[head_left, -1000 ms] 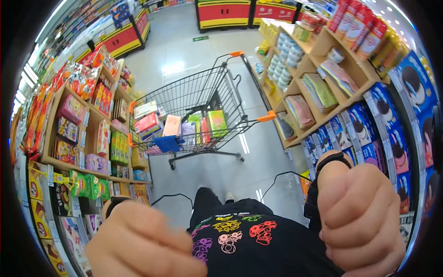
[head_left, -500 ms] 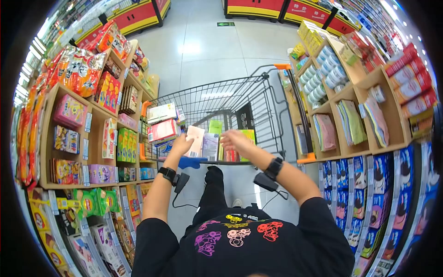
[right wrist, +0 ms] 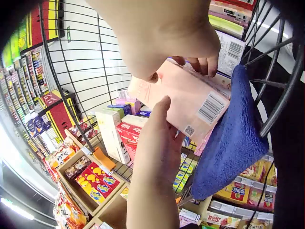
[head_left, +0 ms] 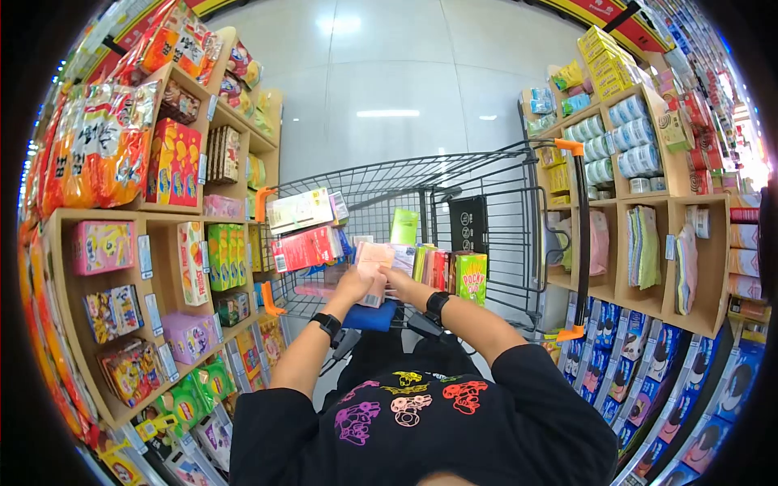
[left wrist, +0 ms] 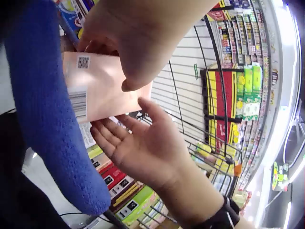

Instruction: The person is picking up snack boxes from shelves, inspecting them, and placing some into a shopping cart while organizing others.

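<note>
A pale pink box (head_left: 375, 255) is held between both hands over the near side of the shopping cart (head_left: 356, 172). My left hand (head_left: 353, 287) grips it, thumb on the face with the barcode and fingers behind. At the opposite edge my right hand (head_left: 400, 283) pinches the box, its thumb on the face and its fingers along the edge. In the left wrist view, a QR code and barcode show on the box (left wrist: 107, 88). A blue cloth (head_left: 370, 316) hangs over the cart's near rim, just below the hands.
Red boxes (head_left: 304, 248) and a white box (head_left: 298, 211) are piled left in the cart. Right of the hands stands a green Pocky box (head_left: 471, 278). Wooden snack shelves (head_left: 172, 212) line the left; shelves with folded cloths (head_left: 644, 247) and cans line the right.
The hands moved from near the camera, fingers curled, to the cart. The left hand reached the pink box first; now both hold it. The cart appears closer.
</note>
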### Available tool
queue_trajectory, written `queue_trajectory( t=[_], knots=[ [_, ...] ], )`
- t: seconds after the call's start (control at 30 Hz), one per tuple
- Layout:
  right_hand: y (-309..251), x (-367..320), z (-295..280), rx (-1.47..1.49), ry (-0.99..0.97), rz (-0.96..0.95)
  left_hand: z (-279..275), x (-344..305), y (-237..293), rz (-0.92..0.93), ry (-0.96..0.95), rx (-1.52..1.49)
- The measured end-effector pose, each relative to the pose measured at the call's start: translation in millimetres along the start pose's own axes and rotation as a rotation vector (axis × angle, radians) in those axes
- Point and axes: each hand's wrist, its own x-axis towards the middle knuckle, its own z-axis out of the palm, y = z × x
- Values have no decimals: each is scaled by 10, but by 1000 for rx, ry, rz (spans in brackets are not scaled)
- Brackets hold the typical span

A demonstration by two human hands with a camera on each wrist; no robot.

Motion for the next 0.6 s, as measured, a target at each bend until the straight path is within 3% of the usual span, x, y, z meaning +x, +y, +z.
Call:
queue_trajectory(
  t=[0.07, 0.1, 0.17, 0.27, 0.3, 0.4, 0.43, 0.47, 0.53, 0.6],
  knots=[
    [58, 97, 0, 58, -37, -24, 12, -59, 121, 72, 58, 39],
    [-29, -12, 76, 25, 95, -8, -5, -82, 203, 74, 74, 39],
    [47, 186, 0, 69, -27, -79, -11, -95, 321, 108, 142, 112],
    [93, 257, -54, 101, -16, -140, -80, -128, 495, 425, 140, 121],
    [104, 271, -28, 94, 25, -162, -157, -173, 634, 385, 20, 326],
    [30, 164, -118, 147, 93, -218, 19, -83, 650, 794, 306, 129],
    [7, 96, -131, 168, 105, -230, -18, -156, 734, 788, 288, 158],
    [-38, 1, -142, 186, 121, -246, -92, -212, 837, 676, 152, 193],
    [-97, -169, -105, 213, 134, -280, -133, -322, 959, 737, 297, 178],
    [-147, -353, -75, 224, 148, -322, -139, -275, 868, 468, 110, 260]
  ],
)
